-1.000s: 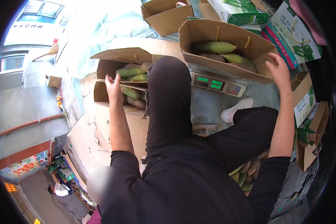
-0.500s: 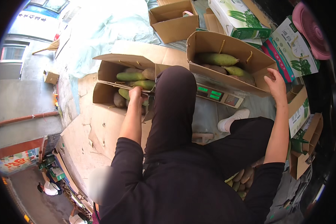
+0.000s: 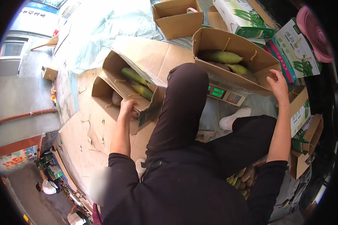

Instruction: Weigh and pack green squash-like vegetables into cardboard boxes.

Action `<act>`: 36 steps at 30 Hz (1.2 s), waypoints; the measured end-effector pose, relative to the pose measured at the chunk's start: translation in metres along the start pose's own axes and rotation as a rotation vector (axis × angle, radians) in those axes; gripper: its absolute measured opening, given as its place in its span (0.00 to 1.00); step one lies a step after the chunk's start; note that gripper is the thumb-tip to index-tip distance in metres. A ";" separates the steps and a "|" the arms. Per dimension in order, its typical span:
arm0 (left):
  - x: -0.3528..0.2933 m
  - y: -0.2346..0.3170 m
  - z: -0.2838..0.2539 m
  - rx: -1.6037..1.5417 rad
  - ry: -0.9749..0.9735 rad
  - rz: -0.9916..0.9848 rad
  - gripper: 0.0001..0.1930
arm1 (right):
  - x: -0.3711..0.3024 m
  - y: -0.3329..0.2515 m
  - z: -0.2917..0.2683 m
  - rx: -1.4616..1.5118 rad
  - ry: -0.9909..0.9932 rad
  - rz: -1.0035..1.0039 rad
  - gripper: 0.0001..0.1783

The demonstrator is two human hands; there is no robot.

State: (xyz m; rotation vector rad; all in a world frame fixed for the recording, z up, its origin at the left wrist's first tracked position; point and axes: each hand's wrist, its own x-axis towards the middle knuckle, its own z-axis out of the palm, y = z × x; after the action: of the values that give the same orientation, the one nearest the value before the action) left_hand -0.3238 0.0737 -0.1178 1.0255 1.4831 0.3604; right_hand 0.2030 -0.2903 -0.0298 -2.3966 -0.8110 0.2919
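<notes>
My left hand (image 3: pixel 127 107) grips the near wall of an open cardboard box (image 3: pixel 110 69), which is tilted and turned beside my left knee. Long green radishes (image 3: pixel 134 76) lie inside, next to a yellow cord handle. A second open box (image 3: pixel 101 90) sits against its near side, with a brownish root (image 3: pixel 116 98) partly showing under my hand. My right hand (image 3: pixel 278 84) is at the right end of a larger open box (image 3: pixel 236 41), its fingers loosely curled and apart. That box holds green radishes (image 3: pixel 225 57) and brownish ones, and rests on a digital scale (image 3: pixel 233 98).
An open box (image 3: pixel 178 24) and radish-printed cartons (image 3: pixel 248 17) stand at the back. A pink plastic basin (image 3: pixel 315 33) is at far right, above another open box (image 3: pixel 308 150). Flattened cardboard (image 3: pixel 90 127) covers the floor at left. Loose roots (image 3: pixel 246 178) lie under my right leg.
The box in my left hand has swung round and tilted, and my left hand moved slightly left and nearer. My left knee shifted right. My right hand stayed at the larger box.
</notes>
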 end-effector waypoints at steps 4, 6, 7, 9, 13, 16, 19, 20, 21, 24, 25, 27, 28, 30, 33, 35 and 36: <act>-0.017 -0.021 -0.039 0.083 -0.086 0.076 0.22 | 0.003 0.008 0.000 -0.032 -0.006 -0.014 0.22; -0.030 -0.034 -0.064 0.166 -0.085 0.110 0.22 | 0.003 0.011 0.002 -0.044 -0.016 -0.013 0.22; -0.038 -0.041 -0.078 0.252 -0.086 0.148 0.22 | 0.003 0.010 0.003 -0.073 -0.017 -0.006 0.22; -0.049 -0.059 -0.109 0.340 -0.105 0.195 0.23 | 0.004 0.014 0.004 -0.102 -0.019 -0.004 0.22; -0.073 -0.085 -0.159 0.674 -0.091 0.210 0.21 | 0.005 0.025 0.005 -0.106 -0.012 -0.026 0.22; -0.096 -0.094 -0.184 1.074 -0.057 0.268 0.18 | 0.005 0.030 0.005 -0.157 0.026 -0.045 0.22; -0.114 -0.121 -0.220 1.174 -0.049 0.320 0.17 | 0.002 0.019 0.007 -0.229 0.080 -0.092 0.22; -0.120 -0.125 -0.226 1.200 -0.042 0.269 0.16 | 0.001 0.014 0.006 -0.278 0.111 -0.117 0.22; -0.128 -0.130 -0.230 1.226 -0.036 0.218 0.16 | 0.001 0.012 0.006 -0.287 0.120 -0.110 0.22; -0.148 -0.142 -0.238 1.284 0.008 0.132 0.14 | -0.002 0.016 0.006 -0.294 0.159 -0.154 0.21; -0.151 -0.152 -0.246 1.313 0.013 0.124 0.14 | -0.003 0.013 0.007 -0.305 0.170 -0.139 0.21; -0.166 -0.159 -0.244 1.287 0.044 0.049 0.13 | -0.003 0.007 0.009 -0.315 0.144 -0.109 0.21; -0.171 -0.161 -0.241 1.280 0.057 0.041 0.12 | -0.004 0.008 0.009 -0.302 0.156 -0.111 0.21; -0.175 -0.166 -0.242 1.280 0.079 0.016 0.12 | -0.009 -0.003 0.008 -0.279 0.168 -0.103 0.21; -0.170 -0.161 -0.233 1.303 0.090 -0.032 0.11 | -0.013 -0.002 0.001 -0.248 0.202 -0.134 0.20; -0.169 -0.166 -0.235 1.320 0.105 -0.039 0.13 | -0.012 -0.007 -0.003 -0.234 0.208 -0.124 0.20; -0.166 -0.174 -0.243 1.331 0.099 0.047 0.13 | -0.010 -0.010 -0.005 -0.206 0.215 -0.140 0.20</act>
State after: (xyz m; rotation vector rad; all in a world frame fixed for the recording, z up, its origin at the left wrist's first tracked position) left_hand -0.6342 -0.0673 -0.0872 2.0728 1.7563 -0.6811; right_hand 0.1917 -0.2923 -0.0195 -2.4887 -0.9401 -0.1098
